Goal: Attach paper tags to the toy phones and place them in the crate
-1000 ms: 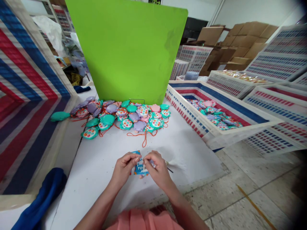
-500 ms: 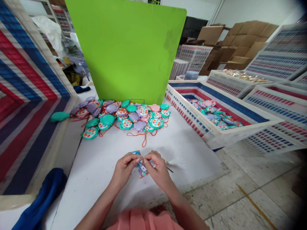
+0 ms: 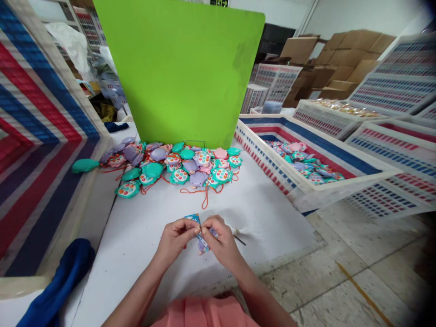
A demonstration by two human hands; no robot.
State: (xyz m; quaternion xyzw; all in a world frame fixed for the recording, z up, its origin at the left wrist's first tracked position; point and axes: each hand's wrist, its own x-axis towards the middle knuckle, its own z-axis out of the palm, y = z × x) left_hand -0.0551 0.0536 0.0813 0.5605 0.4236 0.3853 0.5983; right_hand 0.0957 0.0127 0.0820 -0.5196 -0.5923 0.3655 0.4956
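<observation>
My left hand [image 3: 177,238] and my right hand [image 3: 219,238] meet over the white table, thumbs and forefingers pinched tip to tip. What lies between those fingertips is too small to make out. Just behind and beneath them is a blue printed card [image 3: 192,217], partly covered by the fingers. A small purple toy [image 3: 202,247] shows below the pinch, largely hidden by my right hand. Beyond the hands spreads a heap of turtle-like toys [image 3: 196,180] in teal, purple and pink, with coloured dots and orange cord loops.
A green board [image 3: 187,72] stands behind the heap. On the right, a lined white crate [image 3: 296,193] holds more toys. A tuft of white strands [image 3: 250,233] lies right of my hands, beside a dark stick [image 3: 240,240]. Blue cloth [image 3: 64,277] and a striped-lined crate [image 3: 44,181] are at left.
Both hands stay pinched together, with fingertips shifting slightly. The card and purple toy under them have turned a little, and less of the card's lower part shows.
</observation>
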